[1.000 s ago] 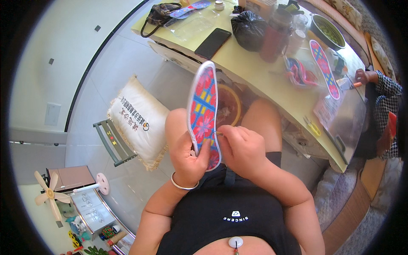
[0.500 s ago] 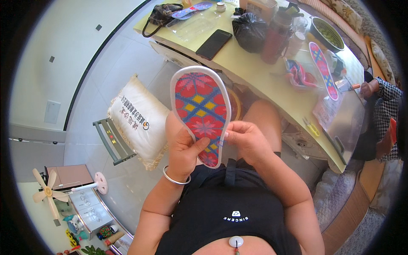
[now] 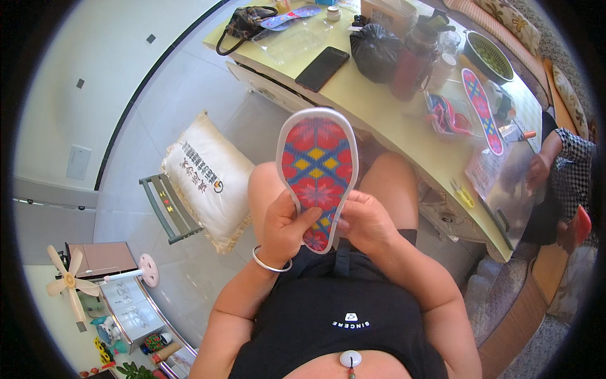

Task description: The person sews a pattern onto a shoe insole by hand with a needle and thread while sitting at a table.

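An embroidered insole, red with blue lattice, yellow diamonds and a white border, is held upright over my lap. My left hand, with a bangle at its wrist, grips the narrow end, its thumb lying across the patterned face. At the insole's right edge my right hand has its fingers closed, the tips partly behind the border. Whatever those fingertips pinch is hidden or too small to make out. A similar insole lies on the table to the right.
The yellow table carries a phone, black bag, dark red flask, green basket and yellow-handled scissors. Another person's hand is at its right end. A cushion rests on a stool at left.
The insole and my left hand have shifted right and slightly down. My right fingertips have moved partly behind the edge. The other person's hand has moved down from the orange-handled tool.
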The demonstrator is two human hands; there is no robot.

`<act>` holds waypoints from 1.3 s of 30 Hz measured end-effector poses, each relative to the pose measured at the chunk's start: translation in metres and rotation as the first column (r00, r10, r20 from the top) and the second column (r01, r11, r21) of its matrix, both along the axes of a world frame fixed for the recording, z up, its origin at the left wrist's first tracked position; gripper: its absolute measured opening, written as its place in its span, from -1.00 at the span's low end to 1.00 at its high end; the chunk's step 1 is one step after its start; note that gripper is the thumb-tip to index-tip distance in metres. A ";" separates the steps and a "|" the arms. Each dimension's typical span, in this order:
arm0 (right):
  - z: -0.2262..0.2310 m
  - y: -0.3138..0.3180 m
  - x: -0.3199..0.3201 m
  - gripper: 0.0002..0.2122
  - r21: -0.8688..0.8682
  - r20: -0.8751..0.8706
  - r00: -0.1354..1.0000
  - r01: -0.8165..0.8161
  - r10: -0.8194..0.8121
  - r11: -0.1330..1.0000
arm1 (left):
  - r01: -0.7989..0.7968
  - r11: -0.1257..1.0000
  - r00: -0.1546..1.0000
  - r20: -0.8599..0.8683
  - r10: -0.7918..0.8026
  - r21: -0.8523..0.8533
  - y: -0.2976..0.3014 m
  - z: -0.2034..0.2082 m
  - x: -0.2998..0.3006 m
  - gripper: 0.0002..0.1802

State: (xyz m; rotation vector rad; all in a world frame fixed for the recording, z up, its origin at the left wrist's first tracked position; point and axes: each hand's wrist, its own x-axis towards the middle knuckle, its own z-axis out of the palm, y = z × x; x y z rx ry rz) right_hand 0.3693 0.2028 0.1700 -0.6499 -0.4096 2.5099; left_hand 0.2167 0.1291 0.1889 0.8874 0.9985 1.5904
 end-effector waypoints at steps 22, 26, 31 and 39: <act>0.032 0.080 0.099 -0.80 -0.142 -0.525 0.700 0.490 -0.485 0.860 | -0.292 0.928 0.857 0.367 0.361 -0.231 -0.024 -0.024 -0.125 -0.82; 0.044 0.131 0.261 -0.89 0.242 -0.522 0.566 0.816 -0.638 0.526 | -0.428 0.894 0.596 0.703 0.388 -0.130 -0.095 -0.055 -0.273 -0.87; 0.037 0.130 0.275 -0.73 0.409 -0.362 0.288 0.904 -0.886 0.127 | -0.288 0.957 0.597 0.774 0.212 -0.039 -0.085 -0.060 -0.238 -0.79; 0.053 0.023 0.011 -0.96 0.965 0.201 0.729 -0.032 -0.654 0.261 | 0.302 0.943 0.356 0.902 -0.246 0.138 -0.003 -0.032 -0.048 -0.56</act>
